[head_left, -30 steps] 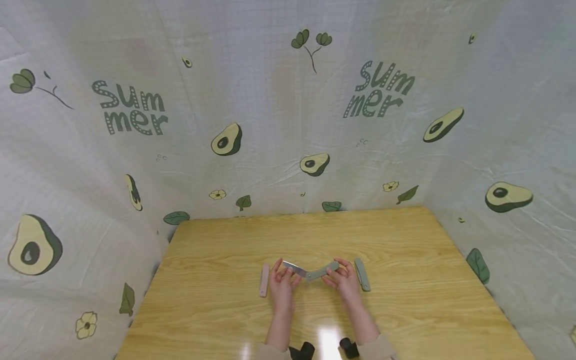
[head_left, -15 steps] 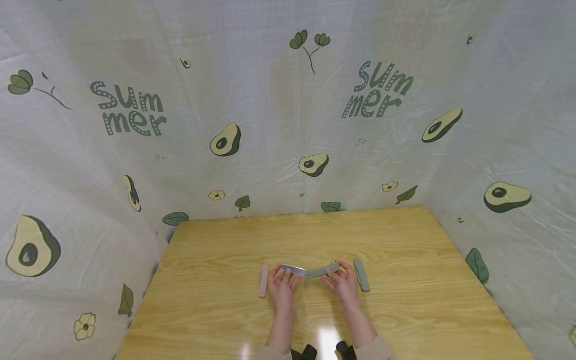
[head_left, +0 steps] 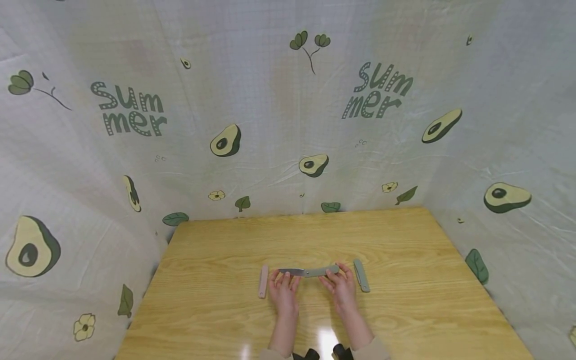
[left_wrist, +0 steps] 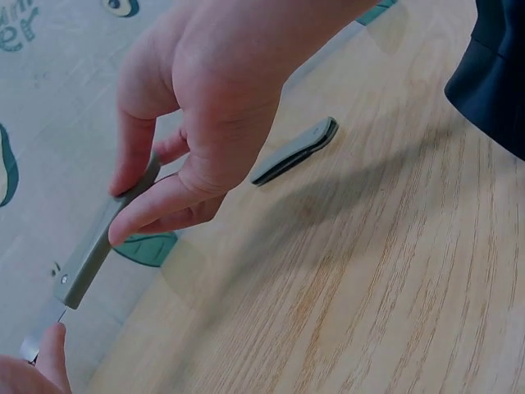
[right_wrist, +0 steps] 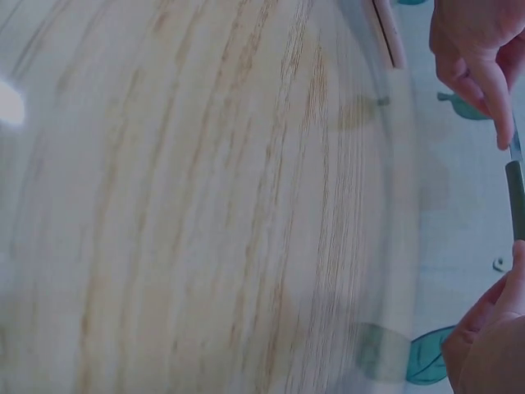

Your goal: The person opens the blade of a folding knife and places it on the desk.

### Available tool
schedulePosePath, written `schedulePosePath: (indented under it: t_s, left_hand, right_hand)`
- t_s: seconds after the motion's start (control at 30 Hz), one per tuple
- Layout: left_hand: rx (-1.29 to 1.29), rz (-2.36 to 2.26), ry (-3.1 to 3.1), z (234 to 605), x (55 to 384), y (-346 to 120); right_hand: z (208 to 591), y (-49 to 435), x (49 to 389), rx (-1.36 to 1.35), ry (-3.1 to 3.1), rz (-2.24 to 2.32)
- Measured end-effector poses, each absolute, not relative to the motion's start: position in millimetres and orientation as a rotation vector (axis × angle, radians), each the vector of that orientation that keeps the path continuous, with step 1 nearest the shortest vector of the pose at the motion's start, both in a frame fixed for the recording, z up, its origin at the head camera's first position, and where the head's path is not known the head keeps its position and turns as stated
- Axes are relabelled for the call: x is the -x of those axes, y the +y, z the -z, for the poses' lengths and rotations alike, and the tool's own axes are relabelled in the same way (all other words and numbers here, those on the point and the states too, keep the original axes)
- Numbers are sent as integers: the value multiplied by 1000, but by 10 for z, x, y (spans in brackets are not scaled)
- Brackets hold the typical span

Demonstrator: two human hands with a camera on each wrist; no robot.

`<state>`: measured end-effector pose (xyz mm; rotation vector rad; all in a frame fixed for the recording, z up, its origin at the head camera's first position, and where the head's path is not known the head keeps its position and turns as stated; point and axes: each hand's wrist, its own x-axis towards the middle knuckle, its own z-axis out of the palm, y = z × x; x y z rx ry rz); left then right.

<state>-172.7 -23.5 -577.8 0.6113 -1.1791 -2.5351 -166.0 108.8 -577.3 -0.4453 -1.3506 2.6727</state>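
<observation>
An opened folding knife (head_left: 318, 272) with a grey-green handle is held in the air between both hands. My left hand (head_left: 284, 294) pinches its shiny blade (head_left: 291, 272) between thumb and fingers. At the handle's far end, my right hand (head_left: 342, 287) grips with thumb and fingertips. The left wrist view shows the handle (left_wrist: 86, 261) with its pivot rivet close to the fingers on the blade. Only part of the handle (right_wrist: 516, 201) enters the right wrist view, at the right edge. Blade and handle lie almost in one line.
On the wooden table (head_left: 216, 310), a folded pink knife (head_left: 263, 281) lies beside my left hand. A folded grey-green knife (head_left: 361, 275) lies right of my right hand. Behind the table hangs a patterned cloth (head_left: 270, 100) with avocados, with more cloth at both sides.
The blade has swung out from a clear angle to nearly straight with the handle. My left hand has shifted slightly downward with the blade; the right hand keeps hold of the handle.
</observation>
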Motion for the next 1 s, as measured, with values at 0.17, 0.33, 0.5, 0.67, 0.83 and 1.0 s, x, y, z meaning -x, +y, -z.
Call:
schedulePosePath:
  t_s: [0.17, 0.33, 0.5, 0.67, 0.83, 1.0]
  left_hand:
    - [-616, 2530, -1161, 5794, 1731, -227]
    - [-578, 2516, -1155, 5823, 1716, -209]
    - [-558, 2521, -1149, 5827, 1698, -200]
    - [-558, 2517, -1148, 5837, 1712, -202]
    - [-536, 2467, -1182, 5835, 1744, -183]
    - [-495, 2410, -1189, 5822, 1775, -158]
  right_hand:
    - [5753, 1066, 1655, 498, -1313, -2682]
    - [5751, 1032, 1651, 551, -1304, -2660]
    - [5762, 1000, 1651, 568, -1317, -2642]
    - [5771, 999, 1650, 563, -1295, -2642]
    - [5778, 1017, 1671, 562, -1227, -2648]
    - [5793, 1052, 1695, 511, -1237, -2630]
